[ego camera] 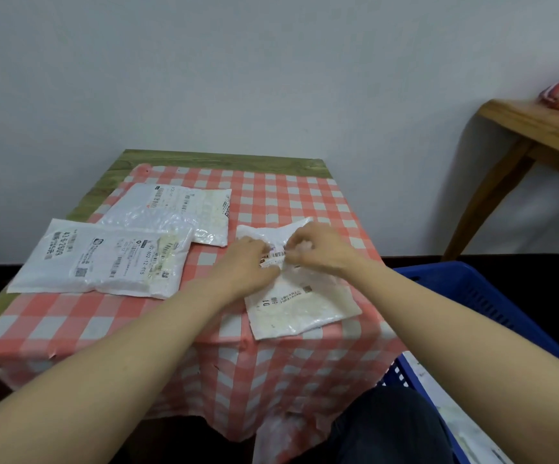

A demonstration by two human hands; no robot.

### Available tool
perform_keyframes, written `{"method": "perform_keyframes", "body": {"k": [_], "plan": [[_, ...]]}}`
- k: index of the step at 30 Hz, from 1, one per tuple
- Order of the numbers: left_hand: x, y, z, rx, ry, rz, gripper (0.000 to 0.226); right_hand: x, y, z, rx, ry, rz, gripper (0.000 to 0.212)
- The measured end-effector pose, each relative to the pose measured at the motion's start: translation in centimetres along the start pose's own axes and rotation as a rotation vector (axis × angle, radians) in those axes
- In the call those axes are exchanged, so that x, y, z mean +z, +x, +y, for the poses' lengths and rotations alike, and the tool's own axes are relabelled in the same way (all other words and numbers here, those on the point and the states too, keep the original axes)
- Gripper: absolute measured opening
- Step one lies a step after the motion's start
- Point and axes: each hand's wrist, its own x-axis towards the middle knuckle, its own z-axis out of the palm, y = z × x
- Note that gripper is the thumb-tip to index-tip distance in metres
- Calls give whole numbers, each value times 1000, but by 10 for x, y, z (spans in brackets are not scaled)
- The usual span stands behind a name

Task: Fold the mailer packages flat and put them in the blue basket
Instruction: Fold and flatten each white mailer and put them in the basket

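While both the left hand (246,262) and right hand (318,251) pinch the white mailer (300,303) lying left of the blue basket (492,306), the crease should be pressed firmly, edges matched

Soft, even light — slight blur, wide-angle bending at edges.

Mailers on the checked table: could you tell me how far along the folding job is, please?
Done: something white already lies in the blue basket. In hand: the left hand and right hand work on the near mailer. Left: two flat mailers wait, unfolded.
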Motion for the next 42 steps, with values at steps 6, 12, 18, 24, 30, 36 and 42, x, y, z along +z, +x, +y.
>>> {"method": "perform_keyframes", "body": {"k": [6,12,18,24,30,36,42], "plan": [[-4,2,-1,-199,-149,45,61,11,26,13,333,204,97,63],[-4,14,0,-305,-550,227,65,8,21,11,293,750,206,4],[-9,25,13,-141,-559,356,30,-10,13,8,194,766,283,13],[-6,31,10,-146,-577,386,31,-17,12,18,211,1081,30,85],[-4,32,9,-287,-328,261,61,-1,9,14,233,658,140,94],[4,31,-4,-66,-34,193,43,8,22,17,26,-73,136,60],[-3,46,-5,18,166,-48,53,9,48,6,6,-349,-79,41]]}}
